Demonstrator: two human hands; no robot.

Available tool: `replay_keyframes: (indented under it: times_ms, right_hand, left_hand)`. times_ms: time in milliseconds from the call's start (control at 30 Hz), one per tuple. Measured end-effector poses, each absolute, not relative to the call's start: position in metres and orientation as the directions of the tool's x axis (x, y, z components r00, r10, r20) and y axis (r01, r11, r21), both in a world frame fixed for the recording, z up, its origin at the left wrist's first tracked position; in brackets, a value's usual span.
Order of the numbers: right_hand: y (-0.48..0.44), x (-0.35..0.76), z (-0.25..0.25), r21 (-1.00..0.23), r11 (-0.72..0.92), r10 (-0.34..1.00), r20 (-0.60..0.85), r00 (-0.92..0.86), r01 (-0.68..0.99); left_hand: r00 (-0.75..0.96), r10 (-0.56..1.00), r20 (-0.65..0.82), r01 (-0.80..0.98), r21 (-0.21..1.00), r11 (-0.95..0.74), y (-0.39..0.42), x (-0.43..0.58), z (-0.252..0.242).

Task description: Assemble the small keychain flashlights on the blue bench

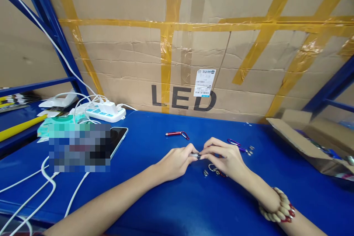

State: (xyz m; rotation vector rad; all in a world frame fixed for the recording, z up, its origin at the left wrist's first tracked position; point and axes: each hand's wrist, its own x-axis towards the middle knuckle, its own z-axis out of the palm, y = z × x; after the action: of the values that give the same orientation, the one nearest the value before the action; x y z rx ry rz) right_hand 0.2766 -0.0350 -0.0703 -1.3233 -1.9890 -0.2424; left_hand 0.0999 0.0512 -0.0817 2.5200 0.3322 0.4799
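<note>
My left hand (177,161) and my right hand (222,156) meet over the blue table (171,199), both pinched on a small silver metal piece (195,155) between the fingertips. A red mini flashlight with a carabiner (177,134) lies just beyond my hands. A purple carabiner with small metal parts (240,147) rests to the right of my right hand. A metal ring and small silver bits (212,170) lie under my right palm. My right wrist wears a beaded bracelet (278,210).
A taped cardboard wall marked LED (193,55) stands behind the table. An open cardboard box (312,140) sits at right. At left are a white power strip (105,112), a phone (118,138), white cables (47,188) and a blurred patch.
</note>
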Motion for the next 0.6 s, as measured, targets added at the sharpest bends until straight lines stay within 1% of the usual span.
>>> replay_keyframes:
  times_ms: [67, 133, 233, 333, 400, 433, 500, 600]
  right_hand:
    - [-0.034, 0.275, -0.072, -0.441, 0.412, 0.805, 0.586, -0.091, 0.797]
    - [-0.033, 0.274, -0.073, -0.606, 0.353, 0.873, 0.488, -0.019, 0.713]
    - [-0.032, 0.273, -0.071, -0.779, 0.263, 0.938, 0.343, 0.036, 0.569]
    - [-0.032, 0.273, -0.071, -0.94, 0.082, 0.994, 0.103, 0.047, 0.332]
    - [-0.032, 0.273, -0.071, -0.975, -0.06, 0.998, -0.054, 0.035, 0.213]
    - [-0.031, 0.273, -0.071, -0.976, -0.107, 0.994, -0.101, 0.039, 0.19]
    - [-0.03, 0.274, -0.071, -0.971, -0.141, 0.989, -0.13, 0.069, 0.192]
    - [-0.028, 0.274, -0.07, -0.969, -0.134, 0.989, -0.117, 0.091, 0.21]
  left_hand:
    - [0.901, 0.308, 0.304, 0.113, 0.523, -0.845, 0.051, 0.1, -0.084]
    - [0.896, 0.271, 0.352, 0.091, 0.454, -0.887, 0.052, 0.101, -0.087]
    - [0.873, 0.226, 0.432, 0.069, 0.35, -0.934, 0.054, 0.102, -0.092]
    - [0.835, 0.207, 0.51, 0.047, 0.308, -0.95, 0.053, 0.103, -0.092]
    - [0.828, 0.205, 0.523, 0.043, 0.305, -0.951, 0.052, 0.103, -0.089]
    - [0.83, 0.203, 0.519, 0.044, 0.303, -0.952, 0.052, 0.103, -0.087]
    - [0.84, 0.193, 0.507, 0.047, 0.286, -0.957, 0.051, 0.103, -0.084]
    - [0.844, 0.184, 0.505, 0.061, 0.25, -0.966, 0.052, 0.103, -0.082]
